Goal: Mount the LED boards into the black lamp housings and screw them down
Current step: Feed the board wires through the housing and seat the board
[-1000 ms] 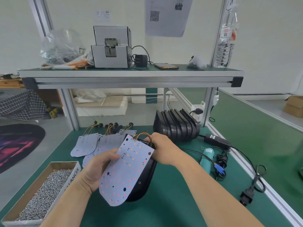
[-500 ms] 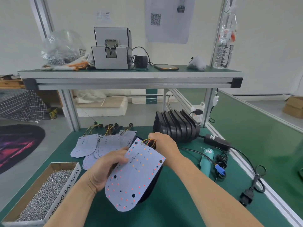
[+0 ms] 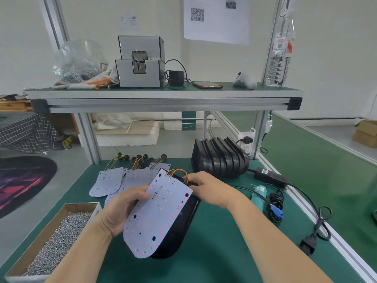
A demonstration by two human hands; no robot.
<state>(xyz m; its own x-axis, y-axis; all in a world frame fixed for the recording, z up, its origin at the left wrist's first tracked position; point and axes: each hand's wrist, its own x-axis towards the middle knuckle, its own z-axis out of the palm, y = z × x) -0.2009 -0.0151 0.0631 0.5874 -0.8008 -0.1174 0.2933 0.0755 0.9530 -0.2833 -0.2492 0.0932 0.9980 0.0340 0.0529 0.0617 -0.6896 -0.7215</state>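
Observation:
A pale LED board [image 3: 159, 213] with red and orange dots lies tilted over a black lamp housing [image 3: 179, 227] at the table's centre. My left hand [image 3: 120, 211] grips the board's left edge, thumb on its face. My right hand [image 3: 208, 188] holds the housing's far end beside the board's orange and green wires [image 3: 179, 173]. Several more LED boards [image 3: 110, 180] lie flat behind, with their wire leads. A row of black housings [image 3: 220, 158] stands on edge at the back right.
A cardboard box of screws [image 3: 51, 242] sits at the front left. A teal electric screwdriver [image 3: 259, 195], a black power adapter [image 3: 269, 175] and cables [image 3: 318, 221] lie to the right. The upper shelf [image 3: 163, 99] carries a screw feeder [image 3: 140, 62], a phone and bags.
The board and housing have shifted right and slightly down on the table. The board now lies lower and closer over the housing; both hands keep their hold.

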